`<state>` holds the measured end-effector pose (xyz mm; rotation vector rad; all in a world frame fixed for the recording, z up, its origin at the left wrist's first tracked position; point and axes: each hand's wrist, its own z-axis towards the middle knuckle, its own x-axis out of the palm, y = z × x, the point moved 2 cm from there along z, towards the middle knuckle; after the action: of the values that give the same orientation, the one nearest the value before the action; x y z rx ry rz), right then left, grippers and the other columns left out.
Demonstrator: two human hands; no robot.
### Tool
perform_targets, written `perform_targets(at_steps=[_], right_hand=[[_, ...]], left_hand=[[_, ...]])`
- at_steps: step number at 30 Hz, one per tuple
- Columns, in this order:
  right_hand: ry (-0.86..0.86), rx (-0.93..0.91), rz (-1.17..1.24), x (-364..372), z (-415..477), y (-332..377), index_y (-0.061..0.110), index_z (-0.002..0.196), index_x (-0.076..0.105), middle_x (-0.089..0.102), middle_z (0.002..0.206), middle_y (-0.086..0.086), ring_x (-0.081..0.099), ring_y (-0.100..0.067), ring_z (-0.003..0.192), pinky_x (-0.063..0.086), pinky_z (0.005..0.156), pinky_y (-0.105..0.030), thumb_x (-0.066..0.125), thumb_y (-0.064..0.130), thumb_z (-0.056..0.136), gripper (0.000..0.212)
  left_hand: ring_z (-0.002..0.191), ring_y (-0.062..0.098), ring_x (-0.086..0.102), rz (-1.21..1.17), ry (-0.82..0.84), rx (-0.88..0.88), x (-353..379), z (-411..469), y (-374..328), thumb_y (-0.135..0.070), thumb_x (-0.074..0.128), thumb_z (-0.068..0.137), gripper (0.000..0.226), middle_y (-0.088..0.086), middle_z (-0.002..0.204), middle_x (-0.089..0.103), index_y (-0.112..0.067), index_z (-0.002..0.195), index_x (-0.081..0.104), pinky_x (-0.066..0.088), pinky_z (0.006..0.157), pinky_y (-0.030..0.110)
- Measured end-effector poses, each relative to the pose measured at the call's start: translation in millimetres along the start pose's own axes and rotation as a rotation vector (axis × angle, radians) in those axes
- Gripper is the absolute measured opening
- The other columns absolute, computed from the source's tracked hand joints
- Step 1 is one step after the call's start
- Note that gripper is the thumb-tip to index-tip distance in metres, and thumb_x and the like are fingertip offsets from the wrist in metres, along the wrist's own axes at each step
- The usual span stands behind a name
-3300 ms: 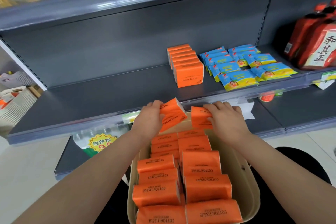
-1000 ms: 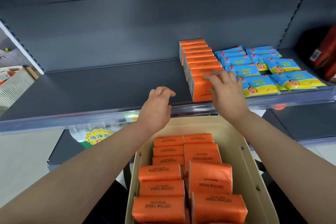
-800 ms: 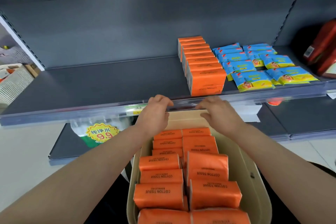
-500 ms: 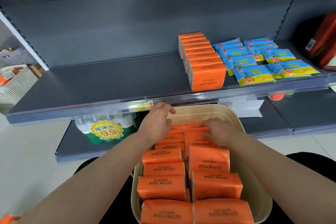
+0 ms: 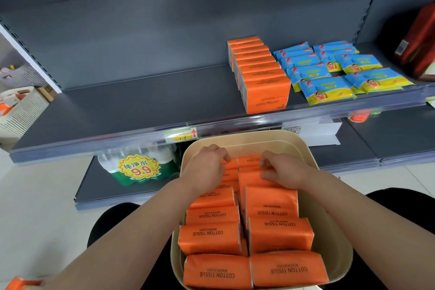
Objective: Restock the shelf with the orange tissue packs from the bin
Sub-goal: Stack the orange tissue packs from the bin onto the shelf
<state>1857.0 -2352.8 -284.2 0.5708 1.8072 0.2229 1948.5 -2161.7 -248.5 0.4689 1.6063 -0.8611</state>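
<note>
Since half a second earlier, both hands had dropped from the far rim deeper into the beige plastic bin (image 5: 240,135) at lower centre of the frame. The left hand (image 5: 207,167) lay with its fingers curled over the far packs of the left column; whether it gripped one could not be told. The right hand (image 5: 284,169) pinched the rear right pack (image 5: 249,160) between curled fingers and thumb. The orange plastic-wrapped tissue packs (image 5: 280,233) filled the bin in two columns, printed "COTTON TISSUE". A row of shelved orange packs (image 5: 263,82) stood on the grey metal shelf (image 5: 141,106) right of centre, just beside flat blue-and-yellow packets (image 5: 329,87). Red packages (image 5: 421,45) stood at the upper right edge, and a wrapped bundle of water bottles (image 5: 138,167) with a yellow price sticker sat on the lower shelf, left of the bin.
</note>
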Motion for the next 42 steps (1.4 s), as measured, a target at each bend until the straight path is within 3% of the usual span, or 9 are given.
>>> perform_targets(at_steps=[2, 4, 10, 18, 21, 25, 31, 36, 42], right_hand=[[0.012, -0.012, -0.024, -1.9, -7.0, 4.4, 0.028, 0.128, 0.047, 0.056, 0.124, 0.003, 0.053, -0.018, 0.114, 0.043, 0.096, -0.033, 0.06, 0.037, 0.09, 0.041], [0.015, -0.036, -0.079, -1.6, -13.0, 7.6, 0.024, 0.135, 0.047, 0.051, 0.131, 0.002, 0.049, -0.017, 0.119, 0.04, 0.099, -0.031, 0.057, 0.039, 0.092, 0.047], [0.018, 0.019, -0.01, 8.3, -29.8, 7.3, 0.025, 0.132, 0.046, 0.055, 0.13, 0.001, 0.053, -0.018, 0.112, 0.042, 0.086, -0.027, 0.046, 0.036, 0.098, 0.036], [-0.404, 0.079, -0.073, -11.1, -56.4, -2.4, 0.028, 0.139, 0.039, 0.049, 0.134, 0.0, 0.045, -0.022, 0.122, 0.038, 0.098, -0.041, 0.044, 0.034, 0.098, 0.041], [-0.414, 0.11, -0.079, -10.4, -59.7, -6.5, 0.029, 0.139, 0.038, 0.048, 0.135, 0.001, 0.044, -0.022, 0.122, 0.038, 0.097, -0.041, 0.044, 0.035, 0.098, 0.042], [-0.404, 0.114, 0.005, -8.2, -66.8, -10.9, 0.028, 0.137, 0.04, 0.052, 0.131, 0.0, 0.046, -0.022, 0.119, 0.042, 0.095, -0.044, 0.043, 0.034, 0.098, 0.04], [-0.541, 0.19, -0.069, -11.7, -79.5, -12.2, 0.029, 0.14, 0.038, 0.052, 0.128, 0.0, 0.045, -0.022, 0.119, 0.037, 0.095, -0.04, 0.041, 0.035, 0.099, 0.042], [-0.597, 0.177, -0.08, -13.6, -87.7, -9.6, 0.028, 0.139, 0.041, 0.053, 0.126, 0.0, 0.046, -0.022, 0.117, 0.036, 0.094, -0.04, 0.044, 0.034, 0.098, 0.042], [-0.725, 0.162, -0.058, -15.2, -90.9, -14.1, 0.02, 0.131, 0.054, 0.061, 0.114, -0.007, 0.055, -0.029, 0.105, 0.041, 0.084, -0.045, 0.054, 0.028, 0.094, 0.038]], left_hand=[[0.118, 0.016, 0.048, 0.013, 0.06, 0.003, 3.5, -2.2, -0.6, -0.019, 0.053, 0.093, 0.027, -0.003, 0.124, 0.054, -0.024, 0.12, 0.057, 0.041, 0.098, 0.03], [0.118, 0.017, 0.049, -0.011, 0.112, 0.003, 6.3, -5.6, -2.9, -0.021, 0.052, 0.094, 0.026, -0.002, 0.124, 0.056, -0.023, 0.12, 0.057, 0.043, 0.097, 0.032], [0.117, 0.017, 0.052, -0.056, 0.182, -0.008, 13.2, -13.8, -11.0, -0.026, 0.05, 0.096, 0.027, -0.003, 0.125, 0.059, -0.022, 0.121, 0.057, 0.044, 0.096, 0.031], [0.124, 0.019, 0.049, -0.023, 0.34, 0.019, 16.0, -8.9, -31.1, -0.04, 0.048, 0.096, 0.041, 0.0, 0.133, 0.055, -0.02, 0.131, 0.049, 0.041, 0.1, 0.033], [0.131, 0.023, 0.042, 0.026, 0.452, 0.047, 24.7, -5.3, -42.7, -0.041, 0.046, 0.097, 0.05, 0.002, 0.143, 0.046, -0.019, 0.141, 0.037, 0.035, 0.104, 0.033], [0.126, 0.026, 0.047, 0.04, 0.562, 0.042, 41.4, 4.6, -52.3, -0.047, 0.052, 0.092, 0.055, 0.006, 0.138, 0.05, -0.019, 0.138, 0.04, 0.037, 0.105, 0.038], [0.126, 0.027, 0.047, 0.092, 0.493, 0.032, 53.6, 18.2, -62.4, -0.043, 0.067, 0.083, 0.071, 0.008, 0.139, 0.049, -0.015, 0.14, 0.036, 0.038, 0.106, 0.036], [0.124, 0.026, 0.049, 0.074, 0.529, 0.019, 56.7, 26.4, -71.2, -0.036, 0.078, 0.075, 0.079, 0.007, 0.138, 0.05, -0.019, 0.14, 0.035, 0.04, 0.104, 0.033], [0.118, 0.029, 0.04, 0.192, 0.565, 0.0, 56.1, 28.4, -68.3, -0.05, 0.08, 0.064, 0.08, 0.009, 0.127, 0.045, -0.021, 0.131, 0.048, 0.041, 0.1, 0.038]])
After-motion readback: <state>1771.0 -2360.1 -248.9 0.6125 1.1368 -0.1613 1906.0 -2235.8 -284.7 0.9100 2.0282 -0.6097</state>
